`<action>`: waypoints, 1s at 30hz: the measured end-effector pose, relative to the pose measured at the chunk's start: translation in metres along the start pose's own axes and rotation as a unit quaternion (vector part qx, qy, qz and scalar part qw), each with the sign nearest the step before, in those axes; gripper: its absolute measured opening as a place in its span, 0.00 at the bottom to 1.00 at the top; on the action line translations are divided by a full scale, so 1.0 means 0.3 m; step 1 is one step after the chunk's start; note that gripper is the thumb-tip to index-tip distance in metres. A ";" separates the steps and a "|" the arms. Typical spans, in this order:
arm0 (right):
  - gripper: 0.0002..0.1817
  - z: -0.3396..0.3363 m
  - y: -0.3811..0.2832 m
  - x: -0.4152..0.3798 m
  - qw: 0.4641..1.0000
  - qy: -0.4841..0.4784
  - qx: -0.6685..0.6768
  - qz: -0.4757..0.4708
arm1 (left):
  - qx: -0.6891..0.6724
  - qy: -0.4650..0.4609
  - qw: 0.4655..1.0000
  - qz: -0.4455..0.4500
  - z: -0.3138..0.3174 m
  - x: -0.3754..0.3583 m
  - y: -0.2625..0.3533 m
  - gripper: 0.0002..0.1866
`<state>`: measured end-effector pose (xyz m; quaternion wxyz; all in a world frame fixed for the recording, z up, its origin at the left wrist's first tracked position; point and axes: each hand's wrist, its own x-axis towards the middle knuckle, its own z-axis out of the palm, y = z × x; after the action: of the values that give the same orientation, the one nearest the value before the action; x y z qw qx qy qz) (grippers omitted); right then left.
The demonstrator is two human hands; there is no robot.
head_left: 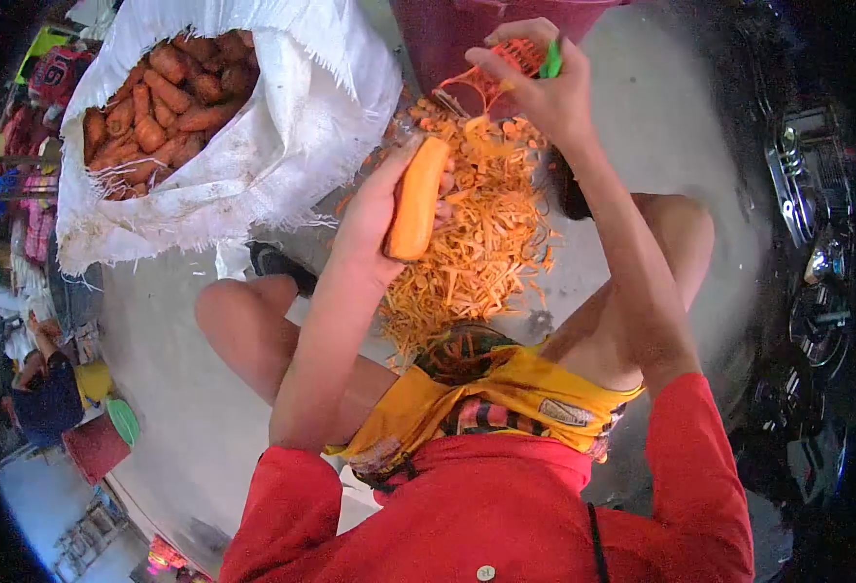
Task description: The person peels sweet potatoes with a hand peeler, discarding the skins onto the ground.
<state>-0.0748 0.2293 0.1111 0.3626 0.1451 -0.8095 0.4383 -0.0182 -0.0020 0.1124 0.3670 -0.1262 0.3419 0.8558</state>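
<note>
My left hand [372, 216] is closed around a thick carrot [418, 199], bright orange and mostly peeled, with darker skin along its lower left side. Up and to the right, my right hand [566, 97] grips a peeler [474, 85] with an orange, mesh-like handle, a bright green piece by the thumb and a metallic end pointing left. The peeler is apart from the carrot. Below both hands, a heap of orange peelings [477, 238] covers the floor between my legs, with some chunky pieces at its far end.
A white woven sack [297, 146] full of unpeeled carrots [171, 92] stands open at upper left. A dark red tub [433, 44] is at the top, beyond the peelings. Metal parts [787, 185] line the right side. Another person [44, 389] is at the far left.
</note>
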 end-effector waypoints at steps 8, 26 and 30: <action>0.12 0.005 -0.171 -0.032 0.974 -0.172 0.131 -0.063 | 0.035 0.033 0.996 0.070 -0.028 -0.020 0.010 0.18; 0.19 -0.047 0.031 -0.019 0.993 -0.069 -0.056 0.072 | 0.143 -0.015 0.990 0.002 -0.123 0.101 -0.126 0.21; 0.17 -0.123 0.044 -0.022 0.976 -0.179 -0.121 0.018 | 0.462 0.095 0.875 0.106 -0.079 0.083 -0.048 0.27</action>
<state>-0.0606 0.2663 0.1116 0.2182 0.1613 -0.9111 0.3102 -0.0263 0.0026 0.0762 0.2563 0.0146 0.7430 0.6181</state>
